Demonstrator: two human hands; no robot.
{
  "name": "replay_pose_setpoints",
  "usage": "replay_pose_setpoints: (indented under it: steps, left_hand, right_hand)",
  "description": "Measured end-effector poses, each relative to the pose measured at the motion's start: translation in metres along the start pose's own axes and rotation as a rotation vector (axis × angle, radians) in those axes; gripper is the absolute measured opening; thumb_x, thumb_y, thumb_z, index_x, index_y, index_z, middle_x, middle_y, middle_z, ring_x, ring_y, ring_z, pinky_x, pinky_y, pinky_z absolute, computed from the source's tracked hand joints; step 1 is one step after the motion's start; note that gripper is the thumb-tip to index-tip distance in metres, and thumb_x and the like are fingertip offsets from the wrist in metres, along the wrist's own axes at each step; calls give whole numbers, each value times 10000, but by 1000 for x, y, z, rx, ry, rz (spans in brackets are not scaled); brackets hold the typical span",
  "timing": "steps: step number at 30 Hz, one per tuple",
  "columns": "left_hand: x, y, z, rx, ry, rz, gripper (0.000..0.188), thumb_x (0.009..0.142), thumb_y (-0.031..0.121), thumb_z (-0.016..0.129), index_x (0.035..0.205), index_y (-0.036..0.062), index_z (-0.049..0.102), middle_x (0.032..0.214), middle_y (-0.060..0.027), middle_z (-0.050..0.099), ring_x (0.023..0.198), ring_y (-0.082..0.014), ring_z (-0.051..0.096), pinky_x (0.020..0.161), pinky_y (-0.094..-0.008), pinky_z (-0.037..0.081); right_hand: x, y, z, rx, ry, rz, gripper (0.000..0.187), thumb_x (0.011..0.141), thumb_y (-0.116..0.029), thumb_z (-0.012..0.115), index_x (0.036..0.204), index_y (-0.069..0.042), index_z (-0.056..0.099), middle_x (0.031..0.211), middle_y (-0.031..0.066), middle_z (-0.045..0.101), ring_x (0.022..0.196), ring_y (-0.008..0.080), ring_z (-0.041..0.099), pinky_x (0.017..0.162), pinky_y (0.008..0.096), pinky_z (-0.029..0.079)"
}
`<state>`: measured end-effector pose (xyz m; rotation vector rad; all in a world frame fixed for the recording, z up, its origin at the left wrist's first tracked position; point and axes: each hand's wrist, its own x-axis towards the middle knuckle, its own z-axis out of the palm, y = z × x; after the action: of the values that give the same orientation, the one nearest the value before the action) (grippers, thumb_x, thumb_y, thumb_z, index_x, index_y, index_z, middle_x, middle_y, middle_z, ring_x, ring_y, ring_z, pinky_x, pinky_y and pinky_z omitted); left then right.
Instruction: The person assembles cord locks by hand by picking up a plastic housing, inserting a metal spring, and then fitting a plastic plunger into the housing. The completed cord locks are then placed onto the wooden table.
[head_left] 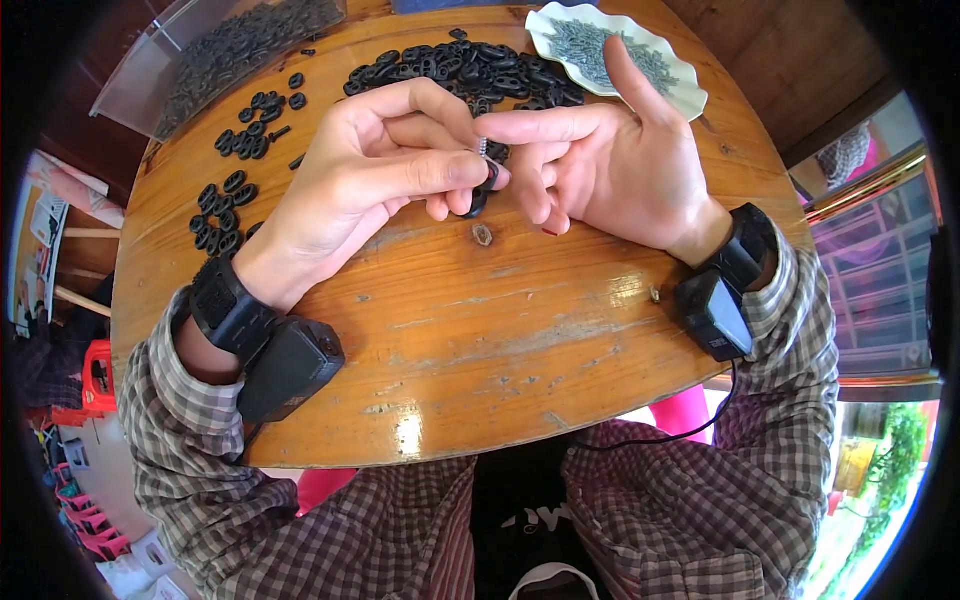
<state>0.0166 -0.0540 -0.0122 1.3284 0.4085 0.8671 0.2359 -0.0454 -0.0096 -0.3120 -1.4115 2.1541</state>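
Over the middle of the table, my left hand [375,165] pinches a small black plastic part [488,180] between thumb and fingers. A short silver screw [483,147] stands upright at that part, its ridged shank showing above my left thumb tip. From the right, my right hand [620,170] reaches in with its index fingertip at the top of the screw. Its thumb is raised away, and the other fingers are loosely bent with nothing visible in them. My left fingers partly hide the black part, so its lower side cannot be made out fully.
A heap of black oval parts [470,70] lies beyond my hands. A white scalloped plate [690,100] of silver screws stands at the far right. Small groups of black parts [222,210] lie on the left, below a clear bin [150,105]. A cable [690,432] hangs from my right wrist device.
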Motion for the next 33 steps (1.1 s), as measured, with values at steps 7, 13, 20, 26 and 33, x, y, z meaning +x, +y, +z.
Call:
replay_pose_setpoints:
  steps: [7,13,20,26,33]
  left_hand:
    - [-2,4,3,23,-31,-20,191,781,50,637,934,-14,544,815,-120,645,661,-120,596,567,-184,458]
    - [2,4,3,-48,-65,-33,181,783,39,628,931,-13,538,819,-135,643,646,-117,589,556,-183,461]
    - [-2,4,3,-78,-2,-38,170,761,29,633,888,15,521,793,-130,632,590,-105,550,516,-181,413]
    - [-5,2,0,-85,-16,-29,165,772,42,628,895,21,520,792,-117,632,594,-100,553,522,-179,417]
    - [0,-5,-7,-181,49,52,182,818,68,590,984,19,534,884,-100,629,728,-93,576,612,-190,437]
  right_hand:
    - [1,-2,7,123,-1,106,880,859,-627,17,1215,34,476,741,140,577,711,240,550,645,325,421]
    - [-2,8,-3,-154,-129,-21,1072,619,-811,269,1258,36,417,830,116,586,798,195,570,678,294,439]
    - [2,6,-5,-205,-265,-35,1282,405,-788,564,1327,51,267,939,109,576,914,179,568,724,276,447]
    - [4,8,-4,-275,-275,-56,1272,429,-842,462,1318,50,284,964,129,570,912,187,571,723,286,458]
    - [2,-1,1,122,-127,60,994,702,-803,42,1409,-110,120,1297,240,392,938,402,584,760,400,482]
